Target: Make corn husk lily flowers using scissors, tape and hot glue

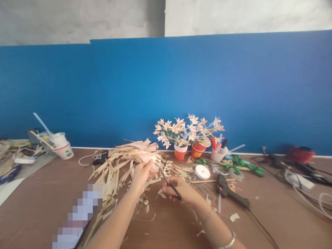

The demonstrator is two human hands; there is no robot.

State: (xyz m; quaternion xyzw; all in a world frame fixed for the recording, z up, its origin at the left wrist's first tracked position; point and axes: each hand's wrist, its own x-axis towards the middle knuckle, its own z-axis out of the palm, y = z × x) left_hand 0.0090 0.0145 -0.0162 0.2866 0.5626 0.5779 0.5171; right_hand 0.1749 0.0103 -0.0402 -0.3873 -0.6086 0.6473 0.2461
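Note:
My left hand (pixel 143 174) is closed on a pale dried husk piece (pixel 149 158), pinched between thumb and fingers and raised above the table. My right hand (pixel 178 188) grips a pair of dark-handled scissors (pixel 172 189), its fingers wrapped about the handles. The scissor blades point up and left toward the husk piece; whether they touch it I cannot tell. Behind and left of my left hand spreads a heap of dried husk strips (pixel 114 173). Small cut scraps (pixel 147 207) lie on the table below both hands.
Husk flowers stand in red cups (pixel 180 153) against the blue partition (pixel 124 86). A white tape roll (pixel 202 172), a black glue gun (pixel 230 193) with its cord, and green pieces (pixel 237 165) lie to the right. A white cup (pixel 63 151) holding sticks stands left.

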